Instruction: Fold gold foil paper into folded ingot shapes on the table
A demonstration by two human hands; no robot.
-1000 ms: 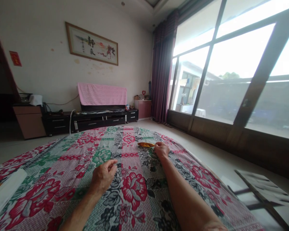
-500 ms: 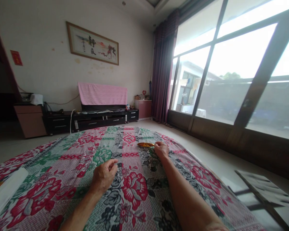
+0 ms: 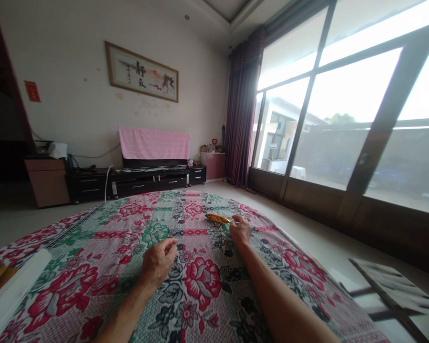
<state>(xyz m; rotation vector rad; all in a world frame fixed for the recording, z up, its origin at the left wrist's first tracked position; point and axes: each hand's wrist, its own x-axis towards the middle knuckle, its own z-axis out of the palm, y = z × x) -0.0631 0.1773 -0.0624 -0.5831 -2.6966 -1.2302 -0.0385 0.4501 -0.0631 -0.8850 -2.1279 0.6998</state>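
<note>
My right hand (image 3: 240, 229) reaches out over a floral cloth (image 3: 93, 267) in red, green and grey, and its fingertips pinch the near end of a small yellow-orange object (image 3: 217, 218) that lies on the cloth. What that object is cannot be made out. My left hand (image 3: 158, 263) rests on the cloth nearer to me, its fingers curled loosely with nothing in them. Both forearms lie along the cloth.
A white flat thing (image 3: 14, 290) lies at the cloth's left edge. Beyond stand a dark low TV unit (image 3: 143, 178) with a pink cloth (image 3: 153, 144) draped over the screen and a brown cabinet (image 3: 47, 181). Large windows (image 3: 343, 109) fill the right; a dark frame (image 3: 393, 290) lies on the floor.
The view has tilted up slightly and drifted. Both hands stay in nearly the same place on the cloth, the right one still at the yellow object.
</note>
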